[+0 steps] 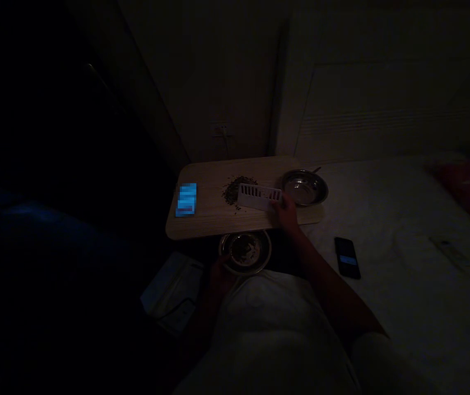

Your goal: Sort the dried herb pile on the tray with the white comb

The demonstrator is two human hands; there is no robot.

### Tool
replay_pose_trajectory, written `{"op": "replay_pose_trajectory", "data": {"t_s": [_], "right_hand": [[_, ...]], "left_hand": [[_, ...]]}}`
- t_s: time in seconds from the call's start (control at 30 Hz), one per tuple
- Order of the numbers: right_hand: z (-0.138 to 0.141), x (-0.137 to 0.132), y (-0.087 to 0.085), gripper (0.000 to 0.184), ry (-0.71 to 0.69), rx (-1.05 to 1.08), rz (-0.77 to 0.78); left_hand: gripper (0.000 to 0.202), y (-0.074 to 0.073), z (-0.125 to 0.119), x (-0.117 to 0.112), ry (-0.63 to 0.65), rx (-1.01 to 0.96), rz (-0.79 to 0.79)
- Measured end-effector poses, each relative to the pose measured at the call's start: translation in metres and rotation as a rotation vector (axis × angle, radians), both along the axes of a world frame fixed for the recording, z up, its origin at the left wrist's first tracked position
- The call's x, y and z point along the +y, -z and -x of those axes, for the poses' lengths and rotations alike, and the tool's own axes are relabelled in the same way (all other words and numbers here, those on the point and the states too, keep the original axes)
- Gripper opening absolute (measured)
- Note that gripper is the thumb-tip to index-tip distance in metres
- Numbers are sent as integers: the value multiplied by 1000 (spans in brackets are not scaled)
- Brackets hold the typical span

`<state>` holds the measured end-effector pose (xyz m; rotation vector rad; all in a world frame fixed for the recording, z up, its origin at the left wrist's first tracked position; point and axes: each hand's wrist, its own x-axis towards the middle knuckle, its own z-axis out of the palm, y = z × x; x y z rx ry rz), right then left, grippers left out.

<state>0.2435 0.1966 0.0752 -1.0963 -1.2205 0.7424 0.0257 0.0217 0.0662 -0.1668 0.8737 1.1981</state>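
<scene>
My right hand point(286, 213) is closed on one end of a white slotted plastic piece point(255, 203), a flat strip with a row of dark openings along its upper edge. The strip hangs over or rests against a pile of small dark bits point(231, 190), perhaps seeds, on a wooden board-like tabletop point(206, 219). Below the table's front edge, my left hand point(222, 274) grips the left rim of a round metal bowl point(264, 263) near my lap. Some dark bits lie inside it. Dim light hides most of the left fingers.
A second metal bowl point(317, 192) with a handle-like bit at its rim stands at the table's right end. A lit, blurred screen point(186, 200) lies at the left end. On the white bed rests a phone point(347, 258). A wall socket point(221, 130) holds a plugged cable.
</scene>
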Motion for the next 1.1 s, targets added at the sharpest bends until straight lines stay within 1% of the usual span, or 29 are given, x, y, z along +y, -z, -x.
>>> {"op": "replay_pose_trajectory", "data": {"t_s": [0.13,0.23,0.37,0.47,0.57,0.7,0.83,0.97,1.1], "right_hand": [[-3,-2,5,36,-23,36,45],[-8,-4,8,37,-38,84,75],[-13,-6,8,38,-47,109,84],[-14,-8,6,38,-63,115,96],[-13,-8,4,38,-61,112,90],[-9,-6,4,35,-54,87,52],[-8,-5,7,38,-73,56,60],[-11,-8,5,36,-82,56,69],[-13,-11,1,35,-73,76,73]], "left_hand": [[58,4,1,-1,-4,22,-15],[60,7,1,0,-19,14,5],[60,5,1,1,-2,8,47],[58,3,1,0,-20,17,27],[57,2,0,0,-16,13,15],[63,2,1,-1,-23,26,34],[66,2,1,0,-2,-31,15],[61,4,0,0,-33,20,44],[45,5,1,0,-14,5,-1]]}}
